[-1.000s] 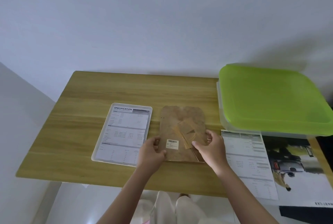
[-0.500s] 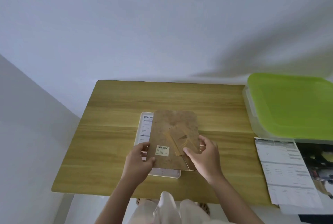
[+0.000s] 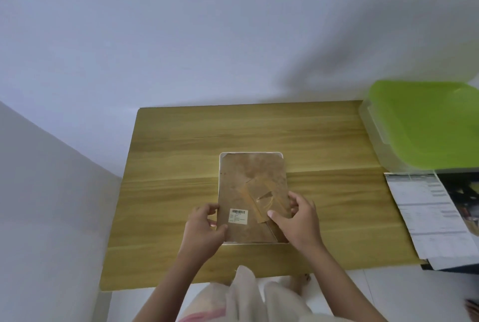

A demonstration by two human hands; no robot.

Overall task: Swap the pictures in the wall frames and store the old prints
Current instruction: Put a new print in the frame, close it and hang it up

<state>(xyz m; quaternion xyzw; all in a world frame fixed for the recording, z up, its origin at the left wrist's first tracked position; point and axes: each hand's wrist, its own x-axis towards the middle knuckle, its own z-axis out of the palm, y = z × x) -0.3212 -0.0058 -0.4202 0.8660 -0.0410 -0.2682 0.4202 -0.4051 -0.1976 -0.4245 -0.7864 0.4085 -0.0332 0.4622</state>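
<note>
At mid-desk (image 3: 181,140), brown backing board (image 3: 252,184) laid over white frame (image 3: 221,166), print hidden beneath. Left hand (image 3: 204,228) and right hand (image 3: 300,218) each in closed grip on board's near edges. At right, green-lidded box (image 3: 427,124) and printed sheets (image 3: 435,218), cut off.

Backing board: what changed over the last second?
Both hands, left and right, carried the brown backing board leftward from beside the white frame onto it, covering the specification sheet. Grip on its lower edges unchanged. Green-lidded box and loose prints stayed put.
</note>
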